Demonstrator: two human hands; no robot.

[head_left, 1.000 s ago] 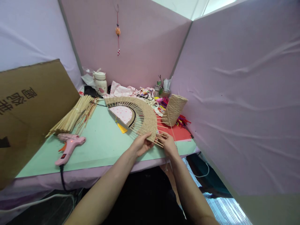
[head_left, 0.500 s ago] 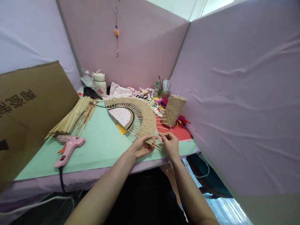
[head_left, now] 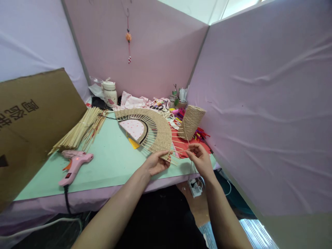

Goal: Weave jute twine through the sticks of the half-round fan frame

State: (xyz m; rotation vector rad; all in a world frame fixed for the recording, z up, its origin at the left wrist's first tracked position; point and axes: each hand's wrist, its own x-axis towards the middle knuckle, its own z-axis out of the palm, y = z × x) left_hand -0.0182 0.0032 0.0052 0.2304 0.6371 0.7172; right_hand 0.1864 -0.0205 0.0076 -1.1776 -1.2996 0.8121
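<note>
A half-round woven fan [head_left: 163,129] lies on the green tabletop, its thin sticks poking out past the twine weave along the right edge. Its inner part is a pink dotted half-circle [head_left: 133,128] with a dark border. My left hand [head_left: 158,163] is closed on the fan's lower right end, thumb on top and fingers beneath. Just right of the stick ends, my right hand [head_left: 199,156] pinches a thin strand of twine, which runs from the fan's edge. Behind that hand stands a tilted cone of twine [head_left: 192,121].
At left lie a pink glue gun [head_left: 75,164] with a black cord and a bundle of thin sticks [head_left: 77,129], beside a cardboard box [head_left: 38,114]. Along the back are a white bottle [head_left: 110,93] and pink cloth [head_left: 133,100]. Red sheets [head_left: 178,141] lie under the cone.
My right hand has moved right, away from the fan's sticks, drawing the strand out. My left hand keeps its hold, and the fan has barely shifted.
</note>
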